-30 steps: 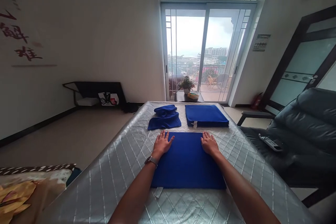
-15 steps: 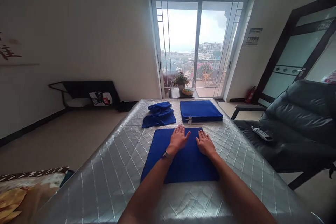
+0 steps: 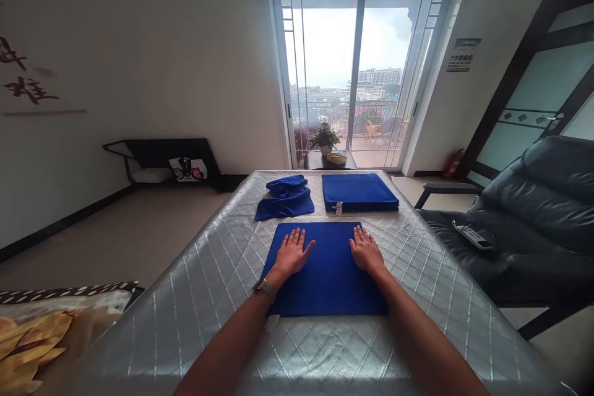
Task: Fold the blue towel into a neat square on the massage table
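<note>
A blue cloth [image 3: 331,278] lies flat in a neat rectangle on the silver quilted table cover [image 3: 195,315]. My left hand [image 3: 292,252] rests palm down on its left part, fingers stretched out, with a watch on the wrist. Against the right edge of the same cloth lies my right hand [image 3: 366,250], also flat with fingers extended. Beyond them, a stack of folded blue cloths [image 3: 359,190] with a white tag sits at the far right of the table. To its left is a crumpled blue cloth [image 3: 286,198].
A dark leather armchair [image 3: 547,216] holding a white remote-like device [image 3: 472,236] stands along the right side. Past the table's far edge, a small black table [image 3: 313,161] carries a potted plant [image 3: 326,138]. A patterned fabric [image 3: 97,303] shows at lower left.
My left hand has slid left across the cloth, away from my right hand, which stays near the right edge. The cloth's left side looks straighter. The view has shifted slightly.
</note>
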Action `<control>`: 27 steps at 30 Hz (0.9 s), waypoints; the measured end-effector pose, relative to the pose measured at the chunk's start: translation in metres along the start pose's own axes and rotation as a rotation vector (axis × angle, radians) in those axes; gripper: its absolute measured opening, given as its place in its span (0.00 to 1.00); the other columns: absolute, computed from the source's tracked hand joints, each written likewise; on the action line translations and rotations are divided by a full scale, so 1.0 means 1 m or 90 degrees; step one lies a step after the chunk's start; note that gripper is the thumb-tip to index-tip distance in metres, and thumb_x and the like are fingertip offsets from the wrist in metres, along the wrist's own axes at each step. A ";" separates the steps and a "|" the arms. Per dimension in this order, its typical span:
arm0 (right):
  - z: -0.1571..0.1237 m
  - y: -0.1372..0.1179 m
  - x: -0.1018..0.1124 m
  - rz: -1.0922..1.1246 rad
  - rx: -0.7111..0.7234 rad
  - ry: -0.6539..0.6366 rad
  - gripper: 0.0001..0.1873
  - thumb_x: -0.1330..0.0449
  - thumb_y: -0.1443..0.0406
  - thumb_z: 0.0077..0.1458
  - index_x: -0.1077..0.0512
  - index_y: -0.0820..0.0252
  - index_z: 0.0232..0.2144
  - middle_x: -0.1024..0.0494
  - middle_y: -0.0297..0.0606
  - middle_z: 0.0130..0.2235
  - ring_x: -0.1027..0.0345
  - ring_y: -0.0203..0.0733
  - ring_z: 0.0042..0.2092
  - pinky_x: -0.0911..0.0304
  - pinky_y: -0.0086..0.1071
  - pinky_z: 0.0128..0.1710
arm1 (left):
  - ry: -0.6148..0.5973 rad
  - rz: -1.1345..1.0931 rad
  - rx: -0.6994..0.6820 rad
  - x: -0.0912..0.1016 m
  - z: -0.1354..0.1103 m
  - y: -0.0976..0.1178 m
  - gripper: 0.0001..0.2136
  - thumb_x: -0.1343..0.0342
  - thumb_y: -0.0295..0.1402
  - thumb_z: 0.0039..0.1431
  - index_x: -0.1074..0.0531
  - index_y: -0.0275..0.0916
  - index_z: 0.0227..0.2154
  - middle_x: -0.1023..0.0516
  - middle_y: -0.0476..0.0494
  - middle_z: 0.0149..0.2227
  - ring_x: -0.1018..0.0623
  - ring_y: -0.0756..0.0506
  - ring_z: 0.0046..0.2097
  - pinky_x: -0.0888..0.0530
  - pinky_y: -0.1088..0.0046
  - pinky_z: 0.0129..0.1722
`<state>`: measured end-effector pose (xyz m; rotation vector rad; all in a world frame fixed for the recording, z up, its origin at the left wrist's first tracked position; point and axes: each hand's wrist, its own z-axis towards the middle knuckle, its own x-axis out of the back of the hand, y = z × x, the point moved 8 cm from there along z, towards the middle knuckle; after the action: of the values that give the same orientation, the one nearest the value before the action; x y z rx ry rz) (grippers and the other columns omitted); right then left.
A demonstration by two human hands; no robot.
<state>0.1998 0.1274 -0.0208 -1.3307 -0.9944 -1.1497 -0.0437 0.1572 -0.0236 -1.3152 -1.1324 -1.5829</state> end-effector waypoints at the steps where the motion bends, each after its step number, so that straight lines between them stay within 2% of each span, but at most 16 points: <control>1: 0.000 0.000 0.000 -0.001 -0.001 -0.001 0.35 0.65 0.57 0.68 0.54 0.70 0.70 0.55 0.42 0.72 0.66 0.42 0.72 0.68 0.39 0.70 | 0.004 0.009 0.022 0.002 -0.005 -0.021 0.38 0.74 0.56 0.69 0.50 0.31 0.70 0.52 0.35 0.71 0.52 0.39 0.72 0.53 0.55 0.70; 3: 0.000 0.000 0.000 -0.009 -0.004 -0.003 0.35 0.65 0.57 0.68 0.54 0.71 0.70 0.55 0.43 0.72 0.65 0.43 0.72 0.68 0.40 0.70 | 0.008 0.014 0.049 0.005 -0.014 -0.051 0.38 0.74 0.55 0.69 0.51 0.30 0.70 0.53 0.34 0.72 0.52 0.39 0.72 0.52 0.56 0.69; 5: 0.000 -0.001 0.003 -0.025 -0.006 0.007 0.34 0.64 0.58 0.68 0.52 0.71 0.70 0.54 0.43 0.72 0.64 0.43 0.72 0.67 0.40 0.70 | 0.020 0.011 0.054 0.007 -0.019 -0.064 0.38 0.73 0.55 0.69 0.51 0.29 0.70 0.53 0.33 0.72 0.52 0.39 0.72 0.50 0.56 0.69; 8: -0.008 -0.005 0.014 -0.061 0.006 0.056 0.33 0.63 0.61 0.67 0.50 0.72 0.69 0.51 0.46 0.71 0.63 0.43 0.72 0.69 0.41 0.70 | 0.038 0.006 0.054 0.008 -0.021 -0.063 0.38 0.73 0.56 0.69 0.50 0.30 0.69 0.52 0.32 0.71 0.51 0.39 0.72 0.49 0.56 0.69; 11: -0.030 -0.013 0.021 -0.083 0.054 0.097 0.32 0.64 0.62 0.67 0.48 0.72 0.69 0.50 0.45 0.71 0.64 0.42 0.72 0.71 0.41 0.70 | 0.034 -0.003 0.052 0.007 -0.020 -0.058 0.39 0.74 0.56 0.69 0.49 0.28 0.69 0.53 0.31 0.71 0.51 0.38 0.72 0.50 0.57 0.69; 17: -0.084 -0.011 0.002 -0.069 0.070 0.035 0.34 0.64 0.58 0.68 0.51 0.70 0.70 0.53 0.42 0.72 0.63 0.42 0.72 0.64 0.41 0.70 | 0.051 0.024 0.076 0.024 -0.022 -0.055 0.37 0.69 0.54 0.70 0.49 0.28 0.69 0.51 0.30 0.71 0.51 0.35 0.72 0.51 0.54 0.69; 19: -0.093 -0.011 -0.002 -0.061 0.065 0.023 0.34 0.63 0.58 0.68 0.51 0.70 0.70 0.54 0.44 0.72 0.62 0.43 0.72 0.63 0.41 0.70 | 0.074 0.050 0.061 0.032 -0.025 -0.034 0.36 0.69 0.52 0.70 0.48 0.26 0.69 0.50 0.29 0.71 0.51 0.35 0.71 0.50 0.53 0.69; 20: -0.095 -0.011 -0.003 -0.057 0.064 0.023 0.34 0.63 0.58 0.68 0.52 0.71 0.70 0.54 0.45 0.71 0.62 0.43 0.72 0.63 0.41 0.70 | 0.083 0.052 0.030 0.034 -0.027 -0.014 0.36 0.70 0.51 0.71 0.47 0.25 0.68 0.49 0.29 0.70 0.50 0.35 0.71 0.49 0.54 0.69; 22: -0.096 -0.011 -0.003 -0.055 0.063 0.028 0.34 0.63 0.58 0.68 0.52 0.72 0.70 0.53 0.46 0.71 0.61 0.44 0.72 0.62 0.42 0.70 | 0.085 0.034 -0.080 0.031 -0.034 0.041 0.36 0.73 0.51 0.71 0.45 0.25 0.67 0.47 0.29 0.70 0.47 0.37 0.71 0.47 0.57 0.69; 25: -0.097 -0.012 -0.002 -0.071 0.071 0.027 0.32 0.63 0.62 0.67 0.51 0.73 0.69 0.53 0.46 0.71 0.61 0.45 0.72 0.61 0.42 0.70 | 0.084 -0.016 -0.257 0.014 -0.052 0.130 0.35 0.73 0.51 0.71 0.44 0.28 0.67 0.45 0.33 0.70 0.47 0.41 0.71 0.47 0.60 0.69; 27: -0.098 -0.013 -0.001 -0.088 0.081 0.020 0.32 0.63 0.67 0.65 0.50 0.72 0.69 0.53 0.45 0.71 0.62 0.44 0.72 0.62 0.41 0.70 | 0.088 -0.043 -0.311 0.005 -0.061 0.167 0.33 0.73 0.50 0.72 0.46 0.31 0.68 0.45 0.36 0.70 0.47 0.42 0.71 0.48 0.61 0.69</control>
<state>0.1775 0.0310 -0.0220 -1.1539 -1.1322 -1.1862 0.0942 0.0484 0.0025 -1.4523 -0.7342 -2.0524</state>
